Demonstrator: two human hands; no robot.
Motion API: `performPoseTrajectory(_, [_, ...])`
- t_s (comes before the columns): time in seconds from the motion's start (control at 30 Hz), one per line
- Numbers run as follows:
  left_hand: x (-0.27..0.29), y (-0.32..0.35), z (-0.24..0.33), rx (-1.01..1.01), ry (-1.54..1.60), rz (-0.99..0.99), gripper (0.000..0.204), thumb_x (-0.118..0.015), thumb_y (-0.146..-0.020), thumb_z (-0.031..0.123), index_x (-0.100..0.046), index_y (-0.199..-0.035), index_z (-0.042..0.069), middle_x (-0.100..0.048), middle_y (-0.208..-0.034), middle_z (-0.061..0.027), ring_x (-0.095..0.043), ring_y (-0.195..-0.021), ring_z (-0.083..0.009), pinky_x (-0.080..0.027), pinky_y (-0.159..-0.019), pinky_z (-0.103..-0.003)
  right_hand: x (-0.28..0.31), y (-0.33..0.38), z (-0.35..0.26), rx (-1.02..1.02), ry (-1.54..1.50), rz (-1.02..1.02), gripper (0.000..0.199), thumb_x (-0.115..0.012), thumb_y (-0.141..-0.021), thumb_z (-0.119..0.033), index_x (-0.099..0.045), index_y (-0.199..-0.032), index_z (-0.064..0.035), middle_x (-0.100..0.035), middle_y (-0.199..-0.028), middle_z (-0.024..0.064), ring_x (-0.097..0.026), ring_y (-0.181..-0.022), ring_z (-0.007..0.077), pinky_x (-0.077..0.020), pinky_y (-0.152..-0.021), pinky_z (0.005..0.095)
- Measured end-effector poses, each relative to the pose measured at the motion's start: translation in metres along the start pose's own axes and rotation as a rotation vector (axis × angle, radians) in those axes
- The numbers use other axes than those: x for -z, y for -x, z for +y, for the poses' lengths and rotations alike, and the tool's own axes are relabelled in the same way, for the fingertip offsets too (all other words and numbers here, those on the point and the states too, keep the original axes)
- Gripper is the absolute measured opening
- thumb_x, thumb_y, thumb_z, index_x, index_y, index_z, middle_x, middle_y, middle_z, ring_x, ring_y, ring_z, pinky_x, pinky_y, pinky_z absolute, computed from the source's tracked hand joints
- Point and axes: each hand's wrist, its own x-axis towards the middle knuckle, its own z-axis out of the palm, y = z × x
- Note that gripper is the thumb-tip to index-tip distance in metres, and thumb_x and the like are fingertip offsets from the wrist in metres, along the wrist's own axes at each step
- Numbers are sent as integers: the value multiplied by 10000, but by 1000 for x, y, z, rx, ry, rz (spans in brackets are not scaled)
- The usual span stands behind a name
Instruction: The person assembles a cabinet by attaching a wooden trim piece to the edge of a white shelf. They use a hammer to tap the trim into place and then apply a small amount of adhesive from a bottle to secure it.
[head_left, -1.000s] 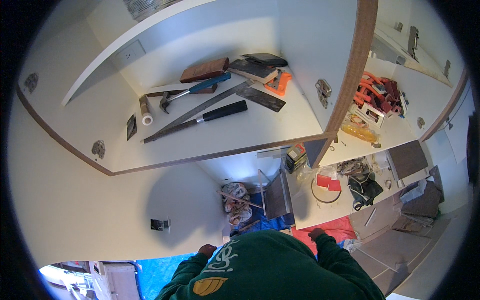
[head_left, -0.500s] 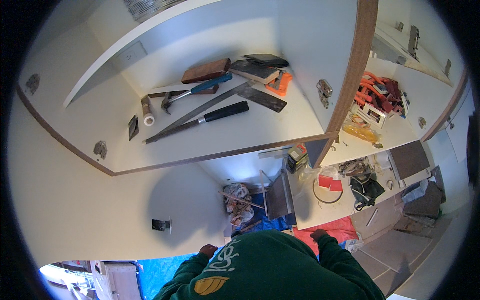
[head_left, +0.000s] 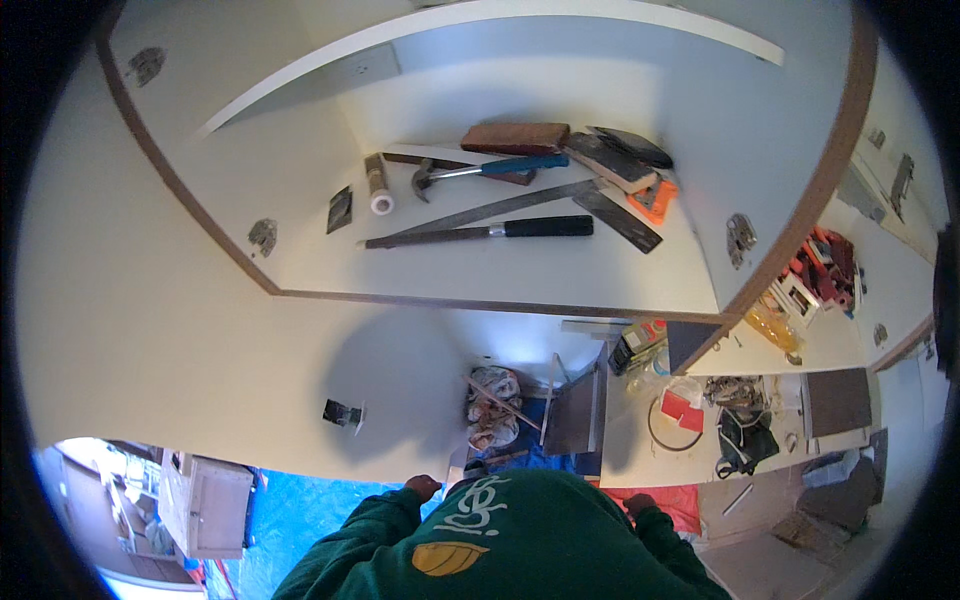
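Observation:
My left hand [head_left: 423, 487] hangs low beside the green sweatshirt, in front of the pale wall. My right hand [head_left: 638, 503] is low on the other side, over a red cloth [head_left: 672, 507]. Both hands are small in view and their fingers are not clear; I see no tool in either. Above, on a white cabinet shelf, lie a claw hammer [head_left: 490, 170] with a blue handle, a long file [head_left: 480, 233] with a black handle, a hand saw [head_left: 650, 194] with an orange grip, a reddish-brown wood block [head_left: 515, 137] and a small roller-like tube [head_left: 379, 188].
A brown-edged cabinet frame [head_left: 500, 306] juts out above me. A box [head_left: 173, 500] stands on the blue sheet [head_left: 300, 515] at left. On the right, a white counter [head_left: 630, 440] carries a black bag [head_left: 746, 440] and a red card [head_left: 682, 411]. A wall box [head_left: 342, 412] sticks out of the wall.
My view has turned left and tilted, so the shelf and its tools appear farther right. More of the blue sheet and the box shows at left. The tools keep their places.

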Motion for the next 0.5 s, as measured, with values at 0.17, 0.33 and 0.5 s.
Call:
performPoseTrajectory(0.17, [-21,-8,1,-17,-56,119,373,-442,-987,359,-710,-1132,144,-670,-1189,-153,-618,-1147,-331,-499,-976,-467,-4,-8,4,-188,-179,-42,348,-536,-899,-406,-741,-877,-126,-736,-929,126,-706,-881,283,-546,-780,454])
performPoseTrajectory(0.33, [-20,-18,0,135,108,253,309,-511,-940,331,-726,-982,114,-697,-1073,-145,-665,-1025,-336,-549,-869,-451,-12,-14,27,-86,-166,-71,286,-639,-849,-370,-707,-1050,-179,-717,-1017,118,-688,-987,295,-538,-816,492])
performPoseTrajectory(0.5, [13,1,8,144,161,443,276,-517,-920,315,-710,-892,120,-687,-953,-167,-680,-942,-340,-558,-818,-442,23,-10,-5,19,36,-97,357,-608,-849,-435,-727,-1054,-169,-718,-1069,111,-678,-1022,309,-527,-852,485])
